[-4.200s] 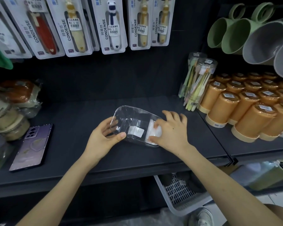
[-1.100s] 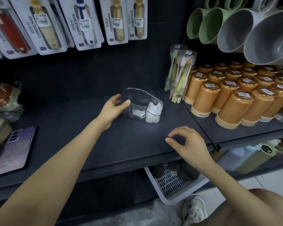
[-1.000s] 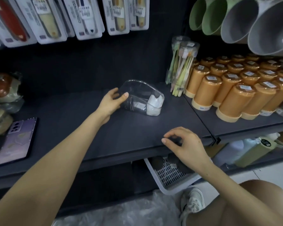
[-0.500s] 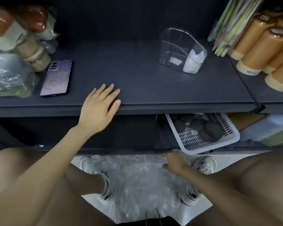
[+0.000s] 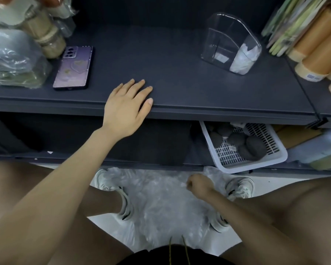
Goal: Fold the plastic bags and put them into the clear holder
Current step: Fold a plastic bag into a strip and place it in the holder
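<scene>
**Left hand flat on the shelf, right hand down in the bags**

Left hand [image 5: 126,109] lies palm-down on the front lip of the dark shelf [image 5: 180,73], fingers straight and lightly spread, holding nothing, the arm reaching up from lower left. Right hand [image 5: 199,185] is low, below the shelf, knuckles up. Its fingers are curled tight, pinching a bit of the crumpled plastic bags [image 5: 161,207] heaped on the floor between the two sneakers [image 5: 107,180].

The clear holder [image 5: 227,35] stands upright toward the back right of the shelf, well apart from both hands, with a folded white bag [image 5: 241,58] in its right-hand end. There's an open stretch of shelf between left hand and holder. A purple phone [image 5: 73,67] lies flat left of that hand, near the front edge. Orange canisters [image 5: 317,50] crowd the right side, beside the holder. Under the shelf a white slotted basket [image 5: 256,163] juts out, just above the right hand.

A sticker in the holder and a label on one canister are too small to read.
</scene>
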